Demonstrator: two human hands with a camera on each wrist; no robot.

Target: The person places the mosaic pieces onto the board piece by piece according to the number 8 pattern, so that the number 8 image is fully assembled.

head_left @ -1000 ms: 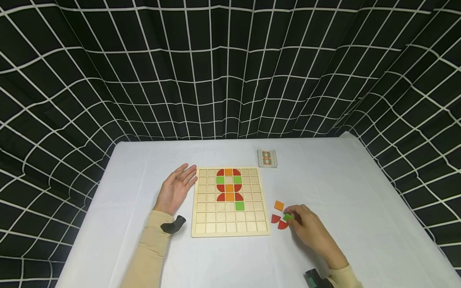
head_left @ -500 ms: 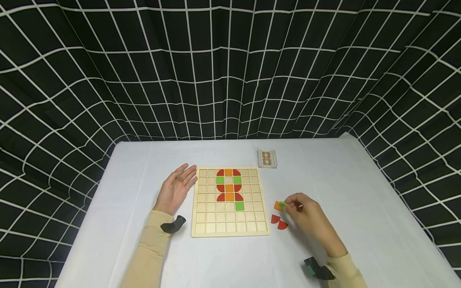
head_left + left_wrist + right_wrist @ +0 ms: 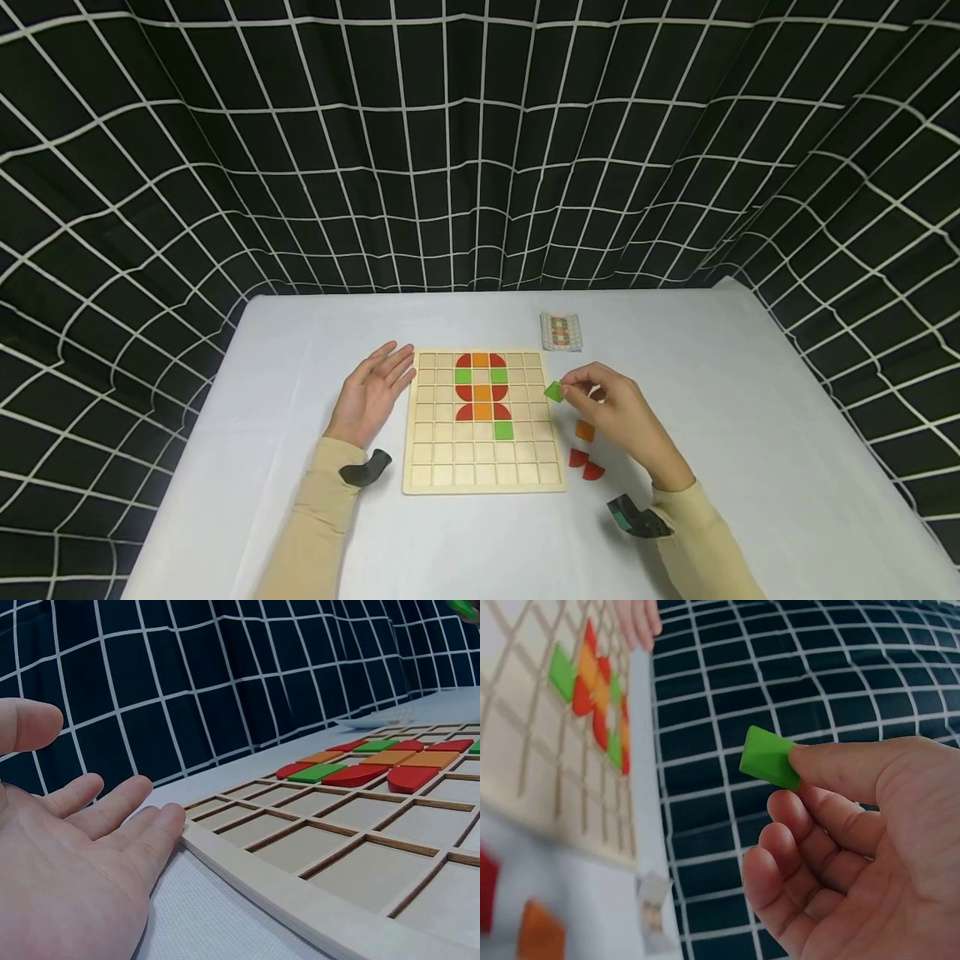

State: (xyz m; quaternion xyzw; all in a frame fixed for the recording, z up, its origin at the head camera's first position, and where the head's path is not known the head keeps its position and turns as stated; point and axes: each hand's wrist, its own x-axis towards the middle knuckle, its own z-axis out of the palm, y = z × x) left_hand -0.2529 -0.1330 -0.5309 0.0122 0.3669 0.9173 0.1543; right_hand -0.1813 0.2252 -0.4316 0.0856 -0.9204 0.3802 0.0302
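Note:
My right hand (image 3: 618, 412) pinches a green square tile (image 3: 769, 757) between thumb and forefinger, over the right edge of the wooden grid board (image 3: 442, 477). In the head view the tile is tilted, one corner pointing toward the board. Red, orange and green tiles form a pattern in the board's upper middle cells, with a lone green tile (image 3: 503, 430) at its lower right. My left hand (image 3: 367, 400) rests palm up at the board's left side, fingers straight and fingertips right at the rim, as the left wrist view also shows.
Right of the board lie an orange square tile (image 3: 585, 431) and two red quarter-round tiles (image 3: 592, 472). A small stack of pattern cards (image 3: 561, 332) sits beyond the board's upper right corner. A black curtain with white grid lines (image 3: 480, 150) hangs behind the white table (image 3: 465, 550).
My right hand has lifted the green tile from beside the red pieces and carried it up and left, past the orange tile, to the board's right edge. The left hand has stayed put.

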